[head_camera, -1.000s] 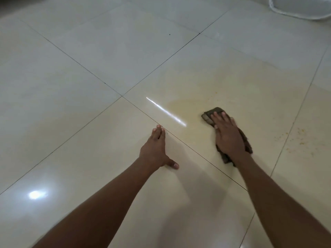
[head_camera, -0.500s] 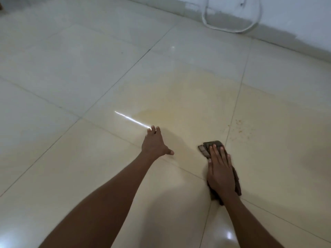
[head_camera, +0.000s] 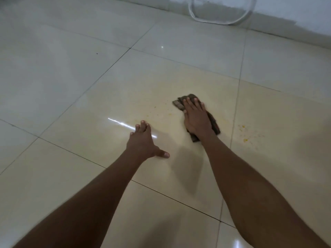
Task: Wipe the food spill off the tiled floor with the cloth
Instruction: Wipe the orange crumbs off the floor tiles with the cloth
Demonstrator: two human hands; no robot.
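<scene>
A dark brown cloth (head_camera: 179, 102) lies on the glossy cream tiled floor (head_camera: 107, 86). My right hand (head_camera: 195, 117) presses flat on the cloth with straight fingers, covering most of it. Yellow-orange food specks (head_camera: 244, 132) dot the tile to the right of the cloth, beyond a grout line. A few smaller specks (head_camera: 152, 111) lie left of the cloth, within a faint yellowish smear. My left hand (head_camera: 143, 142) rests flat on the floor, fingers straight and thumb spread, left of and nearer than the cloth.
A white cable loop (head_camera: 222, 18) lies against the grey-white wall (head_camera: 286, 13) at the back. Dark grout lines cross the floor. A bright light streak (head_camera: 125, 125) reflects just beyond my left fingertips.
The view has swung and dropped closer. My right hand has pushed the cloth forward, away from me, on the tile. My left hand stays planted on the floor.
</scene>
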